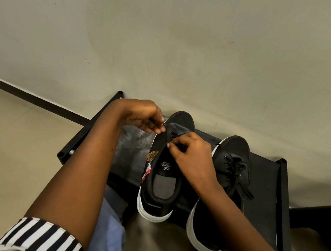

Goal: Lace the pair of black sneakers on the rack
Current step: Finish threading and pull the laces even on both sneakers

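I'm lacing the left sneaker, and I'd judge I'm only at the first eyelets near the toe; the right sneaker beside it already has its lace crossed and tied, so half the job looks done. Both stand on the rack against the wall, toes away from me, heels hanging over the near edge.

My left hand is curled, thumb and fingertips pinching what looks like the lace tip just off the shoe's left edge. My right hand sits on top of the same shoe, fingers bent and nipped together over the eyelet row; it seems to hold the lace or the flap there, but the black lace on black fabric is too hard to make out for me to be sure.

Next I reckon the tip needs steering into the next eyelet, while the right hand keeps the flap steady and then pulls the slack through evenly
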